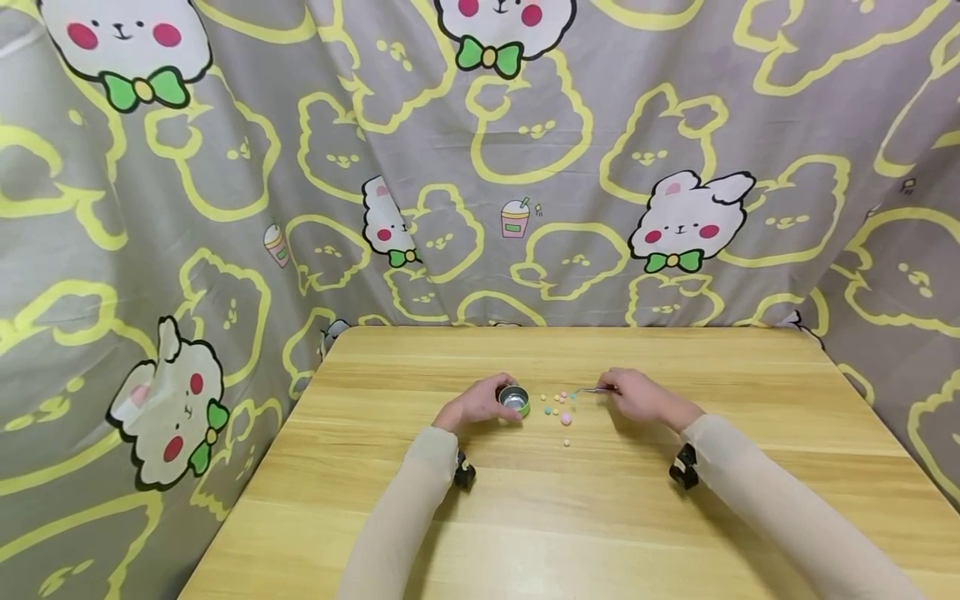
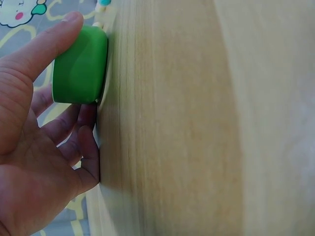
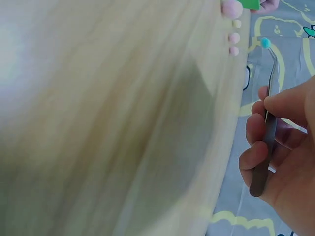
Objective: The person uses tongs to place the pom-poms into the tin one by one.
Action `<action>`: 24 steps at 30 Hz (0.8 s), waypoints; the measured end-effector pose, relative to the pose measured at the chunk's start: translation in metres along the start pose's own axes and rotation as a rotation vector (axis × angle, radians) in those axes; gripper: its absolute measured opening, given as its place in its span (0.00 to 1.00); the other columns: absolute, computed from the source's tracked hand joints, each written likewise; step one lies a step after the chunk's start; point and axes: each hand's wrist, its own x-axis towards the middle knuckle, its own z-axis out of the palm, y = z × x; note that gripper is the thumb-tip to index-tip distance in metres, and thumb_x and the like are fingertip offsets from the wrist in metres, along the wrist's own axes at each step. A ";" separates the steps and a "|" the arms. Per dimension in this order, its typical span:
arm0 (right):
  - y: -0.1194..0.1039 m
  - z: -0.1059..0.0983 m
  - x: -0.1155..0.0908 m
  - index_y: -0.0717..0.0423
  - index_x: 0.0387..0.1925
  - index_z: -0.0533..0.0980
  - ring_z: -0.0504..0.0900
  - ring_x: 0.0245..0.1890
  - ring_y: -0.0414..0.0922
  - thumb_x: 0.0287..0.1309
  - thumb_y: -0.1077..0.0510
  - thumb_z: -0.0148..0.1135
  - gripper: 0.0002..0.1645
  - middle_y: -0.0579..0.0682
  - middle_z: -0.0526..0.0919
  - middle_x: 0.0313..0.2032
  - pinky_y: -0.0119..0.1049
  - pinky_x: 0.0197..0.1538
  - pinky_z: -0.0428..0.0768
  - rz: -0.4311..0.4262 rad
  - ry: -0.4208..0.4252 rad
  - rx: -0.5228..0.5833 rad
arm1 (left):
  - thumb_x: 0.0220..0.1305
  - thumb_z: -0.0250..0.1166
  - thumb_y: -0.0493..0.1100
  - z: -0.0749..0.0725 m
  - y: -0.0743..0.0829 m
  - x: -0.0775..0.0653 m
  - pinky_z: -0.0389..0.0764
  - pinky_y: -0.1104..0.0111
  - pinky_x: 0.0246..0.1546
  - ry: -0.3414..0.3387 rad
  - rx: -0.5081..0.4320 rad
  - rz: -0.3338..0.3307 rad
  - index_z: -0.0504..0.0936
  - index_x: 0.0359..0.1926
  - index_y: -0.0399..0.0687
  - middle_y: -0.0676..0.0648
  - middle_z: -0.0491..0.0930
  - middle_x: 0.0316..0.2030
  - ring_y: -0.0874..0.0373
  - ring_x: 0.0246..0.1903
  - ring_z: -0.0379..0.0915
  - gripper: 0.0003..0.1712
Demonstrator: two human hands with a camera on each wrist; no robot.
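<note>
Sitting at the tips of bent tweezers (image 3: 270, 132), a turquoise ball (image 3: 266, 43) shows clear of the surface (image 1: 525, 525); probably light and liable to roll, it is best pinched across its middle. The right hand's (image 1: 636, 394) fingers grasp the tweezers; the left hand's (image 1: 478, 401) hold a green tin (image 2: 80, 66) beside scattered pastel balls (image 1: 566, 419).

Grey curtain (image 1: 442, 154) with yellow outlines (image 1: 531, 178), white rabbit faces (image 1: 684, 223) and green bows (image 1: 672, 261), behind a wood-grain table (image 1: 570, 517)
</note>
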 end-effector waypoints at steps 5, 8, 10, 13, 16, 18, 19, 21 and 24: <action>-0.003 -0.002 0.010 0.62 0.33 0.79 0.75 0.30 0.43 0.57 0.71 0.55 0.08 0.51 0.79 0.29 0.43 0.35 0.75 -0.012 0.002 -0.007 | 0.50 0.75 0.47 0.000 0.000 0.000 0.71 0.65 0.48 0.001 -0.006 0.002 0.73 0.52 0.53 0.55 0.75 0.43 0.61 0.43 0.72 0.29; -0.007 -0.002 0.015 0.62 0.34 0.79 0.75 0.30 0.42 0.57 0.71 0.55 0.07 0.50 0.78 0.29 0.42 0.35 0.75 -0.029 0.000 -0.024 | 0.50 0.75 0.47 0.000 0.001 -0.001 0.71 0.65 0.48 0.001 -0.004 0.006 0.73 0.52 0.52 0.55 0.76 0.43 0.61 0.43 0.72 0.29; -0.010 -0.003 0.019 0.63 0.34 0.79 0.75 0.29 0.42 0.58 0.70 0.54 0.07 0.51 0.78 0.29 0.42 0.35 0.75 -0.038 -0.002 -0.018 | 0.50 0.75 0.47 -0.001 0.002 -0.001 0.71 0.65 0.48 0.000 -0.004 0.003 0.73 0.52 0.52 0.55 0.76 0.43 0.61 0.43 0.72 0.29; -0.016 -0.003 0.026 0.63 0.34 0.79 0.74 0.29 0.42 0.58 0.70 0.55 0.07 0.51 0.78 0.29 0.42 0.35 0.75 -0.058 0.009 -0.013 | 0.49 0.75 0.47 -0.001 0.002 0.000 0.71 0.65 0.48 0.003 0.000 0.002 0.73 0.52 0.53 0.55 0.76 0.42 0.61 0.43 0.72 0.29; -0.021 -0.002 0.031 0.63 0.34 0.79 0.74 0.29 0.43 0.57 0.70 0.55 0.07 0.51 0.78 0.29 0.42 0.35 0.75 -0.075 0.015 -0.008 | 0.49 0.75 0.48 -0.001 0.000 0.001 0.71 0.65 0.48 0.001 0.004 0.003 0.73 0.52 0.53 0.56 0.76 0.42 0.61 0.43 0.72 0.29; -0.024 0.000 0.035 0.63 0.34 0.79 0.75 0.29 0.43 0.57 0.70 0.56 0.07 0.50 0.78 0.30 0.42 0.36 0.75 -0.082 0.014 -0.005 | 0.49 0.75 0.48 0.000 -0.001 0.002 0.71 0.66 0.48 -0.001 0.007 0.004 0.73 0.52 0.54 0.56 0.76 0.42 0.61 0.43 0.72 0.29; -0.025 0.000 0.036 0.63 0.34 0.79 0.75 0.30 0.43 0.57 0.70 0.55 0.07 0.50 0.78 0.30 0.42 0.36 0.75 -0.089 0.013 -0.007 | 0.49 0.75 0.48 0.000 -0.002 0.002 0.71 0.66 0.47 -0.003 0.006 0.002 0.73 0.52 0.54 0.56 0.76 0.42 0.62 0.43 0.72 0.29; -0.028 0.002 0.039 0.63 0.34 0.79 0.76 0.31 0.44 0.57 0.70 0.56 0.07 0.50 0.78 0.30 0.42 0.37 0.76 -0.093 0.014 -0.005 | 0.49 0.75 0.48 0.001 -0.002 0.003 0.71 0.67 0.47 -0.004 0.004 -0.001 0.73 0.52 0.54 0.56 0.76 0.42 0.62 0.43 0.72 0.30; -0.033 0.004 0.044 0.62 0.34 0.79 0.77 0.31 0.44 0.56 0.70 0.55 0.07 0.49 0.78 0.30 0.43 0.37 0.76 -0.109 0.017 -0.005 | 0.49 0.75 0.48 0.001 -0.002 0.002 0.71 0.66 0.47 -0.001 0.002 0.003 0.73 0.52 0.53 0.55 0.76 0.42 0.61 0.42 0.72 0.30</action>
